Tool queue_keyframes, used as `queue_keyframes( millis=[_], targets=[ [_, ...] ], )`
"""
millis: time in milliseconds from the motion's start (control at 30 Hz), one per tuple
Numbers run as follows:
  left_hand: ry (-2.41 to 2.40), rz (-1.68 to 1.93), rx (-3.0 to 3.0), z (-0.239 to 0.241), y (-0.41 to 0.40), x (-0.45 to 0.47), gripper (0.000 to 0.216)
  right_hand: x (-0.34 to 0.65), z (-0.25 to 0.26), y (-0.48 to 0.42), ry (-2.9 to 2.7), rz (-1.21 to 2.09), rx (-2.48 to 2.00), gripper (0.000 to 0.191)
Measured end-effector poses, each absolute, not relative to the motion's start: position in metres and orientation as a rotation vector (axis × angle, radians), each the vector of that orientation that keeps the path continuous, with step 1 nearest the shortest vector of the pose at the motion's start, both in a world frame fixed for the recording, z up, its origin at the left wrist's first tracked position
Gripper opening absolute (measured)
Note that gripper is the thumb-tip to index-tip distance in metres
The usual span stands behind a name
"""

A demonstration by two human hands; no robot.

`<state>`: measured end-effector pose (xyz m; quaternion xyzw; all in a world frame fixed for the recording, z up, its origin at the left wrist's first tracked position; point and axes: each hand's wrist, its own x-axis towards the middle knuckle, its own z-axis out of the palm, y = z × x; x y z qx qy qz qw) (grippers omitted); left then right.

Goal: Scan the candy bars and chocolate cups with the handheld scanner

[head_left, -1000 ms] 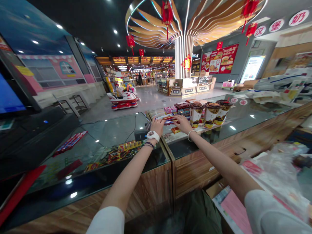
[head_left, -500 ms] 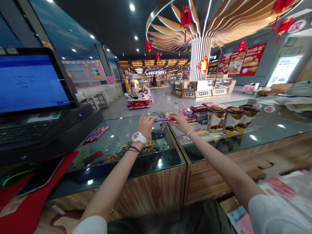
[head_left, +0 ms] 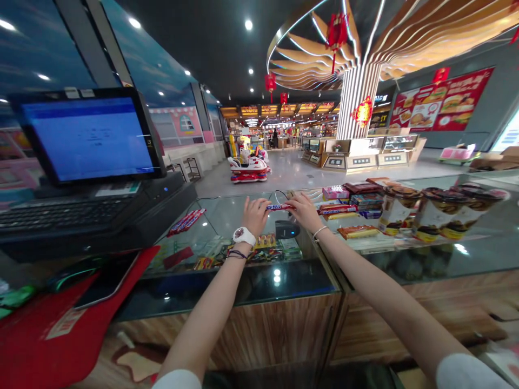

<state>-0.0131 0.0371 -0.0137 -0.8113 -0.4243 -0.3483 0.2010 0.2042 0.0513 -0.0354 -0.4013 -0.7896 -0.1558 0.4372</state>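
Between both hands, above the glass counter, a slim red, white and blue candy roll is held level. My left hand pinches its left end, with the other fingers raised. Its right end is gripped by my right hand. Just below the hands sits a small black device with a blue light. Similar slim candy rolls lie side by side on the glass to the left. Boxed and wrapped sweets are grouped right of my right hand, beside lidded cups.
On the left stand a monitor and keyboard. In front of them, a phone and a mouse rest on a red mat. Packets show beneath the glass. A ride-on toy stands beyond the counter.
The view has turned left, so the monitor shows more fully and the scene sits further right. Both hands still hold the candy roll in about the same place over the counter.
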Motion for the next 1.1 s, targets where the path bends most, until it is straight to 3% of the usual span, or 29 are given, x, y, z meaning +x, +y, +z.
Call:
queue_keyframes(
  millis=[267, 467, 1100],
  targets=[
    [-1.127, -0.91, -2.286, -0.016, 0.031, -0.007, 0.024, 0.206, -0.039, 0.046, -1.964, -0.373, -0.976, 0.023],
    [-1.189, -0.913, -2.257, -0.016, 0.03, -0.013, 0.022, 0.209, -0.045, 0.047, -1.976, -0.348, -0.979, 0.035],
    [-1.2, -0.942, -2.276, -0.019, 0.03, -0.016, 0.02, 0.217, -0.045, 0.045, -1.921, -0.31, -0.92, 0.017]
  ],
)
